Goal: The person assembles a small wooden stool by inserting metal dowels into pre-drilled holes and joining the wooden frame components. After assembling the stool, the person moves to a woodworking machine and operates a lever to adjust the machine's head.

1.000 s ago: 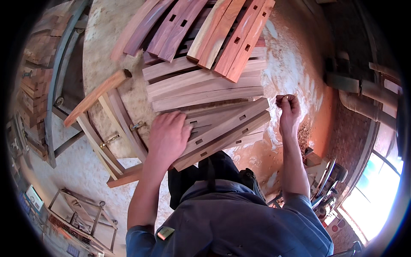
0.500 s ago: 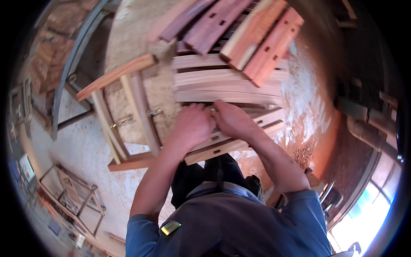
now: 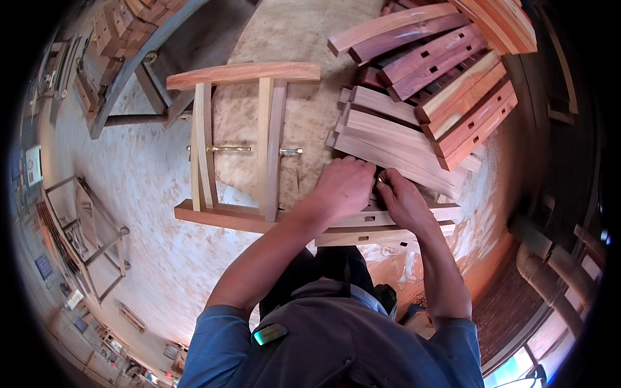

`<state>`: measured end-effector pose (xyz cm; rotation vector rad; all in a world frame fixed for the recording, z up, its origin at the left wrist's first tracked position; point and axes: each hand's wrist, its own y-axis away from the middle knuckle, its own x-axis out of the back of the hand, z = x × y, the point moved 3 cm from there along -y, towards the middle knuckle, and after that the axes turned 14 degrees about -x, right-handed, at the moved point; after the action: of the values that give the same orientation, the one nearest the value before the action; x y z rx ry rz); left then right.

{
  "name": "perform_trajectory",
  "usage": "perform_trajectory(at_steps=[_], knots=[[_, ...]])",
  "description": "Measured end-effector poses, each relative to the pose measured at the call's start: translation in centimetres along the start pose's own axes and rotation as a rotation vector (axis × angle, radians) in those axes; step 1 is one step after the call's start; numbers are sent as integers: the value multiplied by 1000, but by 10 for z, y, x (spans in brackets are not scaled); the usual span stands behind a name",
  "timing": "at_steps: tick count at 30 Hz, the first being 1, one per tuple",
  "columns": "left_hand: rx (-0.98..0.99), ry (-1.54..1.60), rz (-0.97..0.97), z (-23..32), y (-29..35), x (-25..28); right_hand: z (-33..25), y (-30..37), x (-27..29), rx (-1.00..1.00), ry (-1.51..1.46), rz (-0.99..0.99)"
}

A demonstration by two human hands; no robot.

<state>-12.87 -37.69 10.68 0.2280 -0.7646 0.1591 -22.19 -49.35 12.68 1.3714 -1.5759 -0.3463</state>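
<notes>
My left hand is closed, knuckles up, over the near edge of the stacked wood. Close beside it, my right hand has thumb and fingers drawn together around something small that I cannot make out. Both hands are above mortised wooden rails lying just in front of my body. A stack of pale wooden slats lies right beyond my fingers. To the left, a wooden frame of two long rails and several crosspieces lies on the worktable.
Inside the frame is a brass-coloured metal rod; a silver metal piece sits beside a crosspiece. Reddish rails with slots are piled at the far right. A metal rack with wood stands far left, a wheeled frame cart below it.
The whole view has swung, so the frame and the wood piles sit further right and look turned. My hands stay together at the rails, with a slightly wider gap between them.
</notes>
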Motion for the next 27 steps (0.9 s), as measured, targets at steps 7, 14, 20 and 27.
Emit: perform_trajectory(at_steps=[7,14,20,27], knots=[[-11,-49,258,-1,12,-3,-8,8,-3,87,4,9],[52,21,401,-6,14,-8,-26,8,-11,105,-48,-7],[83,62,373,-7,14,-6,-17,4,-13,92,-52,-10],[59,93,441,-4,18,-6,-20,11,-17,184,-1,57]])
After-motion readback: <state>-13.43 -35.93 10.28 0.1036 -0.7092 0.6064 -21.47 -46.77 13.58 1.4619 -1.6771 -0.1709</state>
